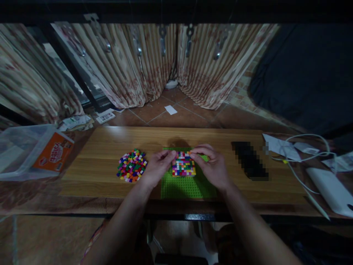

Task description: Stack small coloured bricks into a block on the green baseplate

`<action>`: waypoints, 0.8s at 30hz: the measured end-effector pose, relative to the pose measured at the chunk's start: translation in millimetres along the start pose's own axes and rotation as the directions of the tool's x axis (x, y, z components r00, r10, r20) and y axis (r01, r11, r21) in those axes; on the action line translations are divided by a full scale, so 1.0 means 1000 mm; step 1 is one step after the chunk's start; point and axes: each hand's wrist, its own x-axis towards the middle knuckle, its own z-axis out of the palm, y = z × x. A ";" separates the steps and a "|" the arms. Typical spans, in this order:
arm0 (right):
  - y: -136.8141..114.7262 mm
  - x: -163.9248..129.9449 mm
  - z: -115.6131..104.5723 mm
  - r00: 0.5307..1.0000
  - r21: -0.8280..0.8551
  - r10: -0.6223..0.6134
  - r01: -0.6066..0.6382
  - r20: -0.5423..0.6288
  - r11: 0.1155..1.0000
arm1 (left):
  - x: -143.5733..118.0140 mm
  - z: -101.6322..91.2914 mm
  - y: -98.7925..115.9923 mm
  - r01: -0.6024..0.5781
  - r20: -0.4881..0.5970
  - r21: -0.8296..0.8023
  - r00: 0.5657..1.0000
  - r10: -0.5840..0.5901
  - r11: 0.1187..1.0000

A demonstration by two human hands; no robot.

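Observation:
A green baseplate (179, 187) lies on the wooden table in front of me. On its far half sits a block of small multicoloured bricks (183, 166). My left hand (156, 170) rests at the block's left edge, fingertips touching it. My right hand (212, 165) reaches over the block's far right corner, fingers curled down onto the bricks. Whether either hand pinches a single brick is hidden by the fingers. A loose pile of coloured bricks (131, 165) lies just left of my left hand.
A clear plastic box with an orange label (33, 154) stands at the far left. A dark blurred object (249, 160) lies right of the baseplate. White cables (300, 162), papers and a white device (329, 189) crowd the right end. Curtains hang behind.

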 end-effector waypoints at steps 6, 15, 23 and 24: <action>0.028 0.003 -0.010 0.956 0.032 0.293 -0.294 0.020 0.955 | 0.009 -0.015 -0.012 -0.123 -0.061 0.255 0.988 0.143 0.959; 0.036 0.005 0.005 0.963 0.045 0.270 -0.270 0.019 0.962 | 0.015 -0.016 -0.028 -0.156 -0.024 0.356 0.984 0.176 0.922; 0.034 0.007 0.013 0.927 0.209 0.374 -0.360 -0.031 0.909 | 0.016 -0.015 -0.029 -0.157 -0.018 0.370 0.984 0.176 0.916; 0.034 0.008 0.014 0.918 0.265 0.395 -0.375 -0.026 0.888 | 0.017 -0.016 -0.031 -0.156 -0.019 0.371 0.984 0.176 0.915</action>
